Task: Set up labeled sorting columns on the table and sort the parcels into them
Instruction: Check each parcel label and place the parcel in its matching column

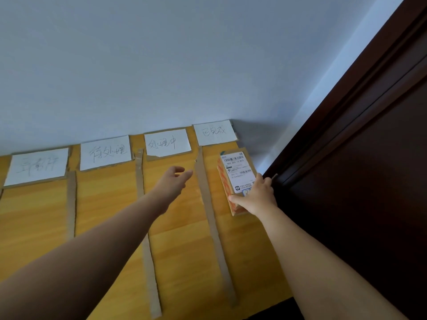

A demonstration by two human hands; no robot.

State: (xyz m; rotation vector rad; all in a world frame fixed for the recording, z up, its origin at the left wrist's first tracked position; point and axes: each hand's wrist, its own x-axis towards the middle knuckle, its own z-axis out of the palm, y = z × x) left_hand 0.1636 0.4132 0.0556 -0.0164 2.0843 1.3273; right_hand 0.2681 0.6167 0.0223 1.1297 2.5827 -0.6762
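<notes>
Right hand [256,197] clasps the near end of the parcel [238,167], center right, seemingly a light, stiff box best gripped across its sides.

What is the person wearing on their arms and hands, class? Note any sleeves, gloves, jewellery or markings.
Nothing worn shows. The left hand and right hand are bare, with no gloves, rings or watch. The left forearm and right forearm are bare too, with no sleeve edge, band or marking in view.

4 white labels [105,152] head columns [106,204] parted by strips [209,204]; 1 brown parcel [238,168] sits in the rightmost.
</notes>
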